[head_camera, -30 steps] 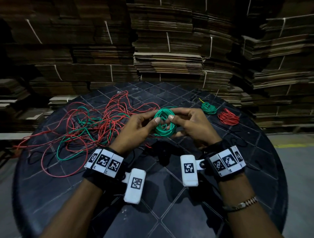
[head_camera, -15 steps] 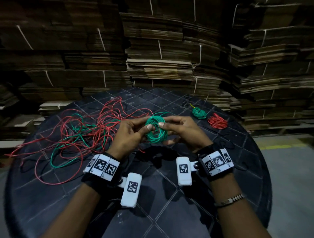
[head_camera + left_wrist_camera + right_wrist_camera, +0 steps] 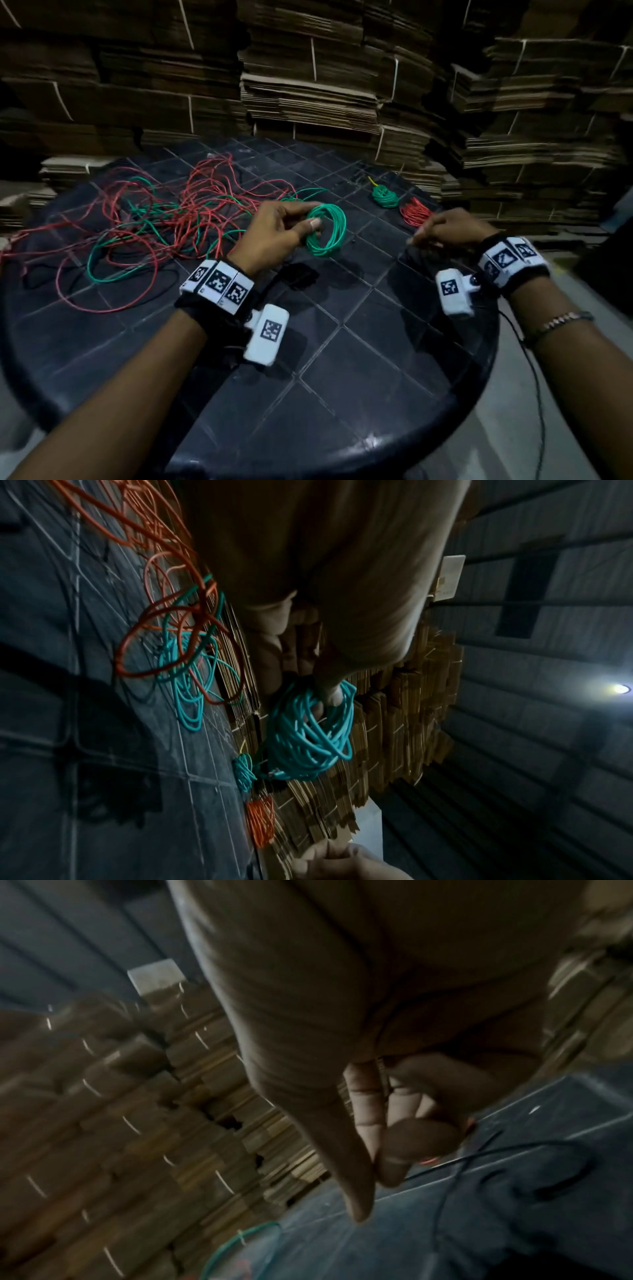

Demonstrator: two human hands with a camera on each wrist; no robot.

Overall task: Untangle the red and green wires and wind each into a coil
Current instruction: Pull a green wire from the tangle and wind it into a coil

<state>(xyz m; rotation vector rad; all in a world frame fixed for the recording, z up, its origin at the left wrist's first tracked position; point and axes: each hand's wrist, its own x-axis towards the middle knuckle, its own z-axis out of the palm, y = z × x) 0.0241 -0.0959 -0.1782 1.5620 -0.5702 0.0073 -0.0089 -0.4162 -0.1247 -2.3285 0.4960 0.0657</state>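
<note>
Left hand [image 3: 274, 229] gripping green coil [image 3: 327, 229] above table [image 3: 342, 359]
Right hand [image 3: 448, 228] is hanging loosely curled, holding nothing, beside the small green coil [image 3: 385, 197] and red coil [image 3: 415, 211]; tangled wires [image 3: 164, 219] are lying left

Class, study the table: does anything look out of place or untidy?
Yes. A loose tangle of red and green wires sprawls over the table's left side, unlike the two small finished coils at the far right.
</note>
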